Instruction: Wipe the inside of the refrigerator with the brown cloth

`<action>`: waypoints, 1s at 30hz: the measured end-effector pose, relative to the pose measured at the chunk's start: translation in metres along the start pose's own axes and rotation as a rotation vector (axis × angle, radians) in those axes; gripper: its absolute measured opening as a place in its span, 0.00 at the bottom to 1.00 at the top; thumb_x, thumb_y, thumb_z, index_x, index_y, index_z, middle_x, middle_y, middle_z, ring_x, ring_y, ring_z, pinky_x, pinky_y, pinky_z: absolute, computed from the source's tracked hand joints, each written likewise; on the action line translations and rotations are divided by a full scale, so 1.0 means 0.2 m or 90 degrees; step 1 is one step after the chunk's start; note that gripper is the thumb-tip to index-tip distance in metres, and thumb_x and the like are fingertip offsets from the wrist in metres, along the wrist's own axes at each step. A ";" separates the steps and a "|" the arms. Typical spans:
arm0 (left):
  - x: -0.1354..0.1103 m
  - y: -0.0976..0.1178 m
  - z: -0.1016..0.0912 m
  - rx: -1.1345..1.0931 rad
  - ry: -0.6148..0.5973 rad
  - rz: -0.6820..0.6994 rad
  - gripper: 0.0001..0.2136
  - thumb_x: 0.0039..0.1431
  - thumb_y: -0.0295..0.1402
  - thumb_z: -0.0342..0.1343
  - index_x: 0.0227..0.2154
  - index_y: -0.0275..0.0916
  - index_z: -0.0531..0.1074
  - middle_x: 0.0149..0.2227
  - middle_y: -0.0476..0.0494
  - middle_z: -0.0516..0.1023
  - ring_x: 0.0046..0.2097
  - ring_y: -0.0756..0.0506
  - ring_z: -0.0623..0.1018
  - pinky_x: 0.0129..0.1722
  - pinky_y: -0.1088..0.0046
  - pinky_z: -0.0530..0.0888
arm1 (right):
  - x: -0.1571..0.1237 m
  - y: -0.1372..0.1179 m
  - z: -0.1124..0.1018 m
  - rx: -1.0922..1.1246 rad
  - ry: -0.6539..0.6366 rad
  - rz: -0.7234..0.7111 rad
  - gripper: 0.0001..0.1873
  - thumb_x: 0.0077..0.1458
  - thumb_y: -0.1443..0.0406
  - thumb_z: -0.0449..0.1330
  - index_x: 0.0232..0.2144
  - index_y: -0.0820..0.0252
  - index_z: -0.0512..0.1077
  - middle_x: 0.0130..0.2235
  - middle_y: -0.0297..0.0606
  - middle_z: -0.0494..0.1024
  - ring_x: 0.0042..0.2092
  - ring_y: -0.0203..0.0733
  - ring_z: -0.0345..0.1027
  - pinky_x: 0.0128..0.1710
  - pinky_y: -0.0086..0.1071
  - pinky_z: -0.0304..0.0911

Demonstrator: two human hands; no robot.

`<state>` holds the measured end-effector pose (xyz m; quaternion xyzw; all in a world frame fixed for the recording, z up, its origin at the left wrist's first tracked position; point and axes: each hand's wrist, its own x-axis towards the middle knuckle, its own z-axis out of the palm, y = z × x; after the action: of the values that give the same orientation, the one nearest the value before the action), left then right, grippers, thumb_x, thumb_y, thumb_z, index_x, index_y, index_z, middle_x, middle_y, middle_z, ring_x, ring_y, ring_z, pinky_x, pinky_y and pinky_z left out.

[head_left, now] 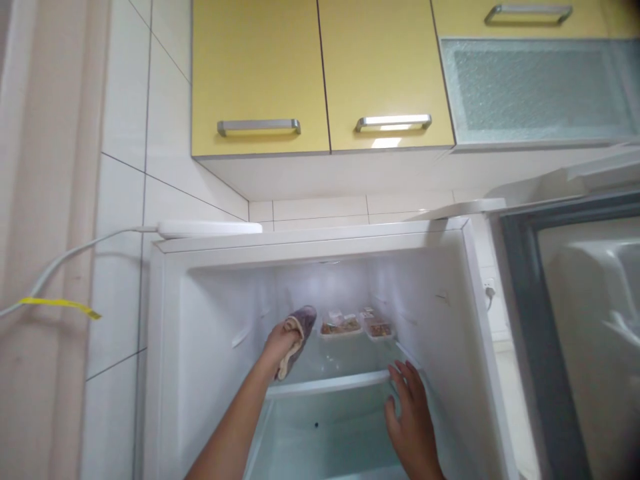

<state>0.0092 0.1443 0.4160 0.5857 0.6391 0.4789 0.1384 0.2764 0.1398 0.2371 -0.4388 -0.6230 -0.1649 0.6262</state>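
Note:
My left hand (281,345) reaches into the upper part of an open fridge (210,320), its fingers closed on a bunched cloth (303,328) that is dark purplish with a pale underside. The cloth is over the left part of the glass shelf (330,360); whether it touches the glass I cannot tell. My right hand (409,407) is by the right end of the shelf's white front edge (340,383), fingers spread and holding nothing. Farther back stand two clear packs of food, one pack in the middle (341,327) and another pack to its right (379,328).
Beneath the top shelf a lower glass level (325,447) shows a small dark spot. At right the fridge door (530,333) hangs open. Yellow cabinets (260,73) run above. A white device (210,229) with a cable (65,257) lies on the fridge top.

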 end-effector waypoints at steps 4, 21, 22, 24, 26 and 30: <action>-0.13 0.12 0.18 -0.245 -0.029 -0.026 0.09 0.51 0.32 0.49 0.35 0.38 0.68 0.27 0.45 0.79 0.29 0.46 0.79 0.34 0.69 0.77 | 0.15 -0.20 -0.07 0.144 -0.016 0.051 0.27 0.60 0.65 0.53 0.62 0.55 0.61 0.63 0.47 0.68 0.65 0.51 0.60 0.64 0.54 0.59; -0.65 0.48 0.48 -0.812 -0.430 0.041 0.34 0.43 0.30 0.55 0.59 0.38 0.67 0.55 0.40 0.78 0.60 0.39 0.72 0.65 0.60 0.62 | 0.45 -0.42 -0.28 0.541 -0.070 0.395 0.41 0.49 0.46 0.63 0.60 0.59 0.61 0.56 0.48 0.75 0.58 0.51 0.70 0.61 0.48 0.64; -0.67 0.47 0.48 -0.852 -0.420 0.043 0.32 0.46 0.32 0.54 0.59 0.38 0.68 0.56 0.39 0.77 0.61 0.39 0.71 0.66 0.59 0.61 | 0.45 -0.42 -0.28 0.521 -0.062 0.400 0.42 0.46 0.48 0.65 0.59 0.60 0.62 0.54 0.48 0.76 0.56 0.51 0.72 0.59 0.46 0.66; -0.69 0.46 0.49 -0.874 -0.398 0.057 0.29 0.52 0.37 0.53 0.58 0.39 0.68 0.59 0.38 0.75 0.63 0.38 0.69 0.67 0.58 0.60 | 0.45 -0.43 -0.26 0.505 -0.058 0.422 0.39 0.43 0.51 0.67 0.55 0.62 0.65 0.49 0.48 0.79 0.50 0.51 0.75 0.53 0.43 0.70; -0.71 0.43 0.48 -0.813 -0.360 0.093 0.27 0.55 0.41 0.55 0.57 0.39 0.70 0.61 0.37 0.73 0.65 0.38 0.68 0.67 0.58 0.59 | 0.46 -0.44 -0.25 0.530 -0.055 0.461 0.32 0.45 0.51 0.65 0.49 0.62 0.70 0.44 0.46 0.81 0.45 0.51 0.77 0.47 0.41 0.72; -0.65 0.29 0.40 -0.492 -0.221 0.188 0.21 0.57 0.41 0.56 0.52 0.40 0.73 0.59 0.37 0.75 0.63 0.38 0.70 0.66 0.57 0.62 | 0.51 -0.45 -0.27 0.527 0.017 0.509 0.24 0.51 0.49 0.60 0.42 0.62 0.73 0.40 0.45 0.82 0.41 0.50 0.76 0.42 0.41 0.72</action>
<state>0.1404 0.0568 0.3699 0.6476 0.2904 0.5914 0.3827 0.2604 0.0833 0.3720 -0.3563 -0.4134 0.3370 0.7672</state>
